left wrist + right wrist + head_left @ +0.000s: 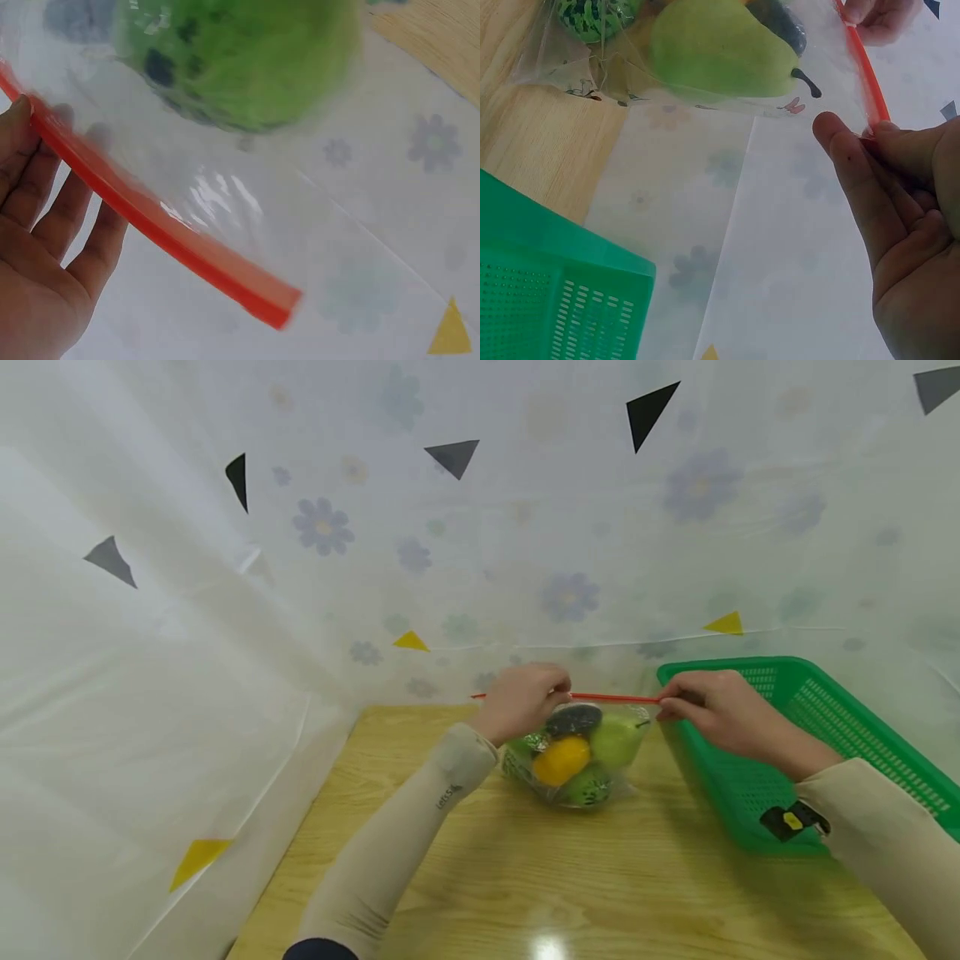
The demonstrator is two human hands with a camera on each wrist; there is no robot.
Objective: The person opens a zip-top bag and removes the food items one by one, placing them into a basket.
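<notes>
A clear plastic zip bag with a red closure strip is held up by its top edge. My left hand pinches the strip partway along, and a free end of it sticks out to the left. At the strip's other end, my right hand pinches the corner between thumb and fingertips. Inside the bag are a green pear, a yellow fruit, a dark oval fruit and green dark-patterned round fruits. Whether the bag's bottom touches the table cannot be told.
A green perforated plastic basket stands to the right, partly behind my right forearm. The wooden table meets a white floral sheet at the back and left. Black, grey and yellow triangles mark the sheet.
</notes>
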